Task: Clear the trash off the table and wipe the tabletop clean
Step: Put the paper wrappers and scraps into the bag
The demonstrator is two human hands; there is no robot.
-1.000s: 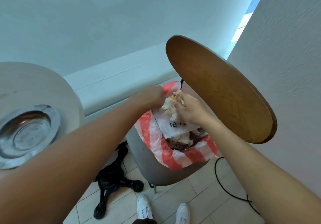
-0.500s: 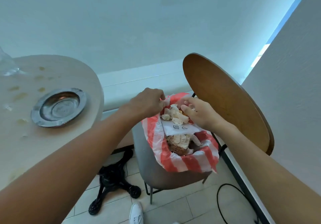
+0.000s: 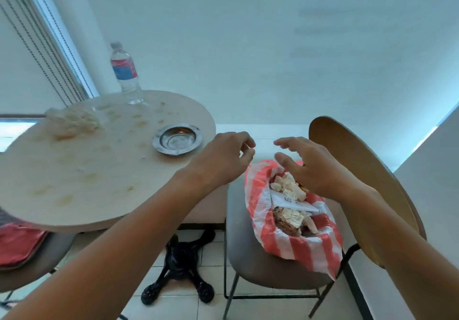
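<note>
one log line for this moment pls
hands: left and right empty above bag | table: stains, tissue wad, bottle, ashtray

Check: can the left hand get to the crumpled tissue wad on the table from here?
Probably yes. The left hand holds nothing and hovers at the table's near edge; only bare, stained tabletop lies between it and the tissue wad. The ashtray sits off that line.

Water bottle (image 3: 125,74), ashtray (image 3: 176,139), chair (image 3: 357,170)
</note>
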